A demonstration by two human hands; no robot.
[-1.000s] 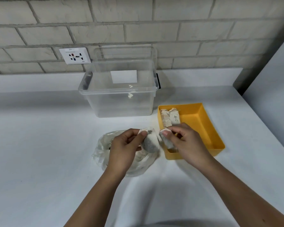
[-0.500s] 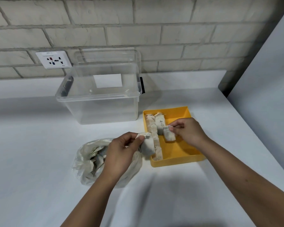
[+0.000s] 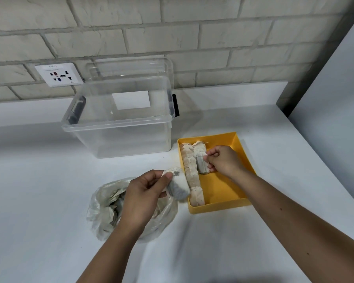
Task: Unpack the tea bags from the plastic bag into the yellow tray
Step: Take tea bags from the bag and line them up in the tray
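Inside the yellow tray (image 3: 223, 190), one tea bag (image 3: 201, 165) was pinched by the right hand (image 3: 223, 160); just left of it, a second tea bag (image 3: 178, 185) was gripped by the left hand (image 3: 143, 193) above the plastic bag (image 3: 103, 209).

- Left hand (image 3: 145, 199) — back toward the camera, thumb and fingers pinching the upper end of a tea bag (image 3: 179, 186).
- Left forearm: bare, rising from the bottom edge, wrist about straight.
- Right hand (image 3: 223, 160) — fingers curled, pinching a second tea bag (image 3: 201, 164) held on its left side.
- Right forearm: bare, entering from the lower right corner, reaching farther forward than the left.
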